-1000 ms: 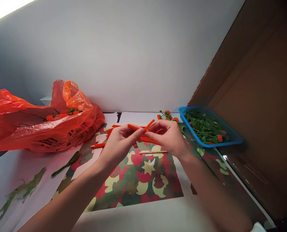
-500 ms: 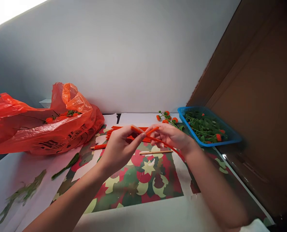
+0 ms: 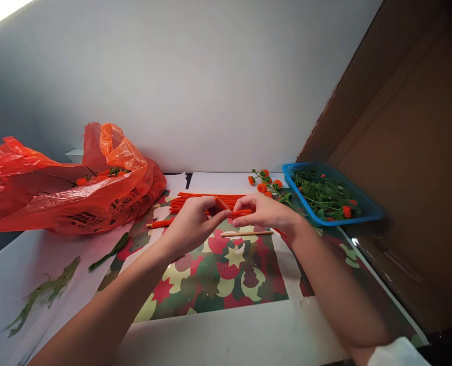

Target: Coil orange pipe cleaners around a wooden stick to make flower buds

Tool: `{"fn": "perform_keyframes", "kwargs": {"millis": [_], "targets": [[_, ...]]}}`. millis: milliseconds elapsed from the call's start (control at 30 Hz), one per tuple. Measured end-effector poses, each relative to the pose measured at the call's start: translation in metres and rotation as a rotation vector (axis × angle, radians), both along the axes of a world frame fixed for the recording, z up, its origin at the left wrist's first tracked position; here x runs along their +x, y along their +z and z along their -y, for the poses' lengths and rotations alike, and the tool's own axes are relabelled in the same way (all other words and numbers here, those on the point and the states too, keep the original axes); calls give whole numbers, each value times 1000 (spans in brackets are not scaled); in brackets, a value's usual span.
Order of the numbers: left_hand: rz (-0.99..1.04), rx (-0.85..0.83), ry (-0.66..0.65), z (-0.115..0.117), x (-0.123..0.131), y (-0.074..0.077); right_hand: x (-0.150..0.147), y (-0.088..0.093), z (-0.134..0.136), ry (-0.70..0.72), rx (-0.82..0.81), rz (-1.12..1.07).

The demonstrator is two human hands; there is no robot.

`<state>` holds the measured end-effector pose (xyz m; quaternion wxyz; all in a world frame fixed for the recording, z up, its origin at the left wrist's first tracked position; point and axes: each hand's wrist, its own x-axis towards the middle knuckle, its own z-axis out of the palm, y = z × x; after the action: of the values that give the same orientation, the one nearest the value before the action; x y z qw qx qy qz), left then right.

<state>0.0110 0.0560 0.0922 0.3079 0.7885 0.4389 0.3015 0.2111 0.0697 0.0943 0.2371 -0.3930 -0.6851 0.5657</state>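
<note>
Both hands meet over a red, green and cream patterned sheet [image 3: 226, 284]. My left hand [image 3: 194, 223] and my right hand [image 3: 267, 212] each pinch an orange pipe cleaner [image 3: 236, 211] held between their fingertips, one end poking up by the left fingers. Behind the hands lies a bundle of orange pipe cleaners [image 3: 206, 199]. A thin wooden stick [image 3: 246, 234] lies on the sheet just under the right hand. A stick wrapped in orange [image 3: 160, 223] rests to the left of the left hand.
A crumpled orange plastic bag [image 3: 69, 195] holding green and orange pieces sits at the back left. A blue basket [image 3: 366, 217] of green leaves stands at the right by a brown cardboard panel [image 3: 412, 168]. Orange pompom sprigs [image 3: 266, 184] lie behind. Green stems [image 3: 45, 295] lie at the left.
The pipe cleaner has been drawn in and lowered; its long tail toward the right wrist is now mostly hidden. Both hands sit slightly lower and closer together.
</note>
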Motion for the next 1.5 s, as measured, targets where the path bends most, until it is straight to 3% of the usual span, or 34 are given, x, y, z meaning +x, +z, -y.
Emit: {"fn": "perform_keyframes", "kwargs": {"millis": [133, 267, 400, 667, 833, 1000, 1100, 1200, 1300, 1400, 1500], "targets": [[9, 87, -17, 1, -1, 3, -1, -1, -2, 34, 63, -1], [7, 247, -25, 3, 0, 8, 10, -3, -6, 92, -118, -216], [37, 402, -124, 1, -1, 7, 15, -7, -9, 146, -269, -339], [-10, 477, -212, 0, -2, 5, 10, -8, -11, 138, -108, -195], [-110, 485, -161, 3, -2, 11, 2, 1, 3, -16, 154, -67], [-149, 533, -34, 6, -3, 13, -12, 9, 19, -244, 665, 172], [-140, 554, 46, 8, -3, 13, -19, 5, 22, -335, 908, 324], [-105, 589, 106, 11, -2, 14, -25, -3, 23, -416, 1032, 353], [-101, 625, 147, 14, 0, 14, -30, -7, 23, -492, 948, 257], [-157, 700, 178, 14, 2, 10, -29, -2, 21, -483, 601, 115], [-251, 852, 174, 11, 3, 4, -21, 6, 16, -299, 226, -30]]}}
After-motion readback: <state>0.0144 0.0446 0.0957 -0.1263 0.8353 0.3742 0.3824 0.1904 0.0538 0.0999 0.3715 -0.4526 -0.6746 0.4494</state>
